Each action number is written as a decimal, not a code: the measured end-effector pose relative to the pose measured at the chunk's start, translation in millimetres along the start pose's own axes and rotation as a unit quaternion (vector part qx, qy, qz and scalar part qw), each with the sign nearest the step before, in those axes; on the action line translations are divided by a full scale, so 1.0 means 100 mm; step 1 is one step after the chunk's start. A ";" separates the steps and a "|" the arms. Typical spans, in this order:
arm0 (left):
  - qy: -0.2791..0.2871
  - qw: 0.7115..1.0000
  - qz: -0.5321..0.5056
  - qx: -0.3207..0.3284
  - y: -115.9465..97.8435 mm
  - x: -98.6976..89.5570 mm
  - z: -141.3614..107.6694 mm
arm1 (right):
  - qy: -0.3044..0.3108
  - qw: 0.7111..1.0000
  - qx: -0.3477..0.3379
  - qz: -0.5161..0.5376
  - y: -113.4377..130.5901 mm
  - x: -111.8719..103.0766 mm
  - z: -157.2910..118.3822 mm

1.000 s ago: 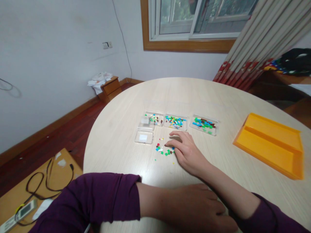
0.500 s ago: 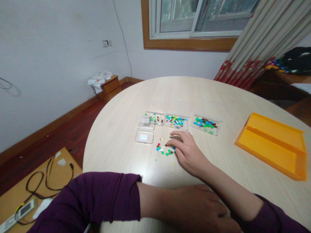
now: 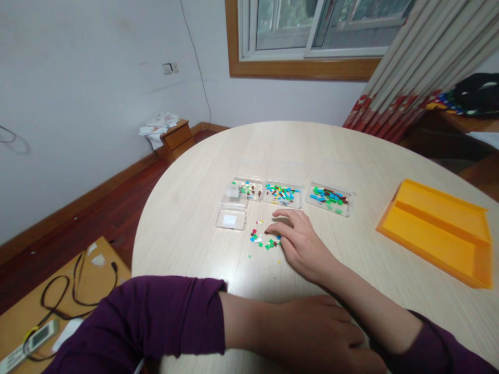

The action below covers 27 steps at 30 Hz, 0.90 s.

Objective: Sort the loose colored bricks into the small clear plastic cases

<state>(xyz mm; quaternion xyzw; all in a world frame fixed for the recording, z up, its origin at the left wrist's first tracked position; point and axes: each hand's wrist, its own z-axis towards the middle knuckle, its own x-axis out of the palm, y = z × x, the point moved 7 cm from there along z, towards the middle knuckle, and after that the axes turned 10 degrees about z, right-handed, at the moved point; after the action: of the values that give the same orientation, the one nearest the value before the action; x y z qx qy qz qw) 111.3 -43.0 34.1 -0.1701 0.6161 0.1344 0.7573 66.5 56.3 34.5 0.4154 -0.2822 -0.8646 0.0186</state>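
My right hand (image 3: 298, 241) rests on the pale table (image 3: 187, 223) with its fingers apart and bent. One fingertip touches or nearly touches a small brown piece (image 3: 266, 232). Beside and under that hand lie loose small plastic pieces (image 3: 261, 244) in green, red, blue, white and brown. A yellow piece (image 3: 278, 262) sits apart, nearer to me. My left hand (image 3: 312, 327) lies palm down at the near side against my right forearm, its fingers loosely stretched and holding nothing visible. Its fingertips are partly hidden.
Three clear boxes hold coloured pieces: a left box (image 3: 249, 197), a middle box (image 3: 283, 203) and a right box (image 3: 331, 210). A smaller open clear box (image 3: 230, 227) with a white label stands before them. An orange tray (image 3: 432, 228) is at the right. A side table (image 3: 89, 291) carries cables.
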 end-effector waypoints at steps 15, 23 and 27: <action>-0.002 1.000 -0.001 0.000 -0.01 0.02 -0.01 | -0.004 1.000 -0.013 -0.008 0.01 0.00 0.00; -0.005 1.000 -0.001 0.007 0.00 -0.02 0.00 | -0.011 1.000 -0.023 -0.011 0.04 -0.02 0.01; 0.012 1.000 0.003 0.008 0.00 0.00 0.02 | -0.038 0.999 0.012 0.019 0.00 -0.07 0.02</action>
<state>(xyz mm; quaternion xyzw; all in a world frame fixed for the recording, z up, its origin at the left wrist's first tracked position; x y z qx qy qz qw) 112.7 -41.8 34.8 -0.1644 0.6269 0.1294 0.7505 70.1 59.2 40.2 0.3773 -0.3008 -0.8757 0.0191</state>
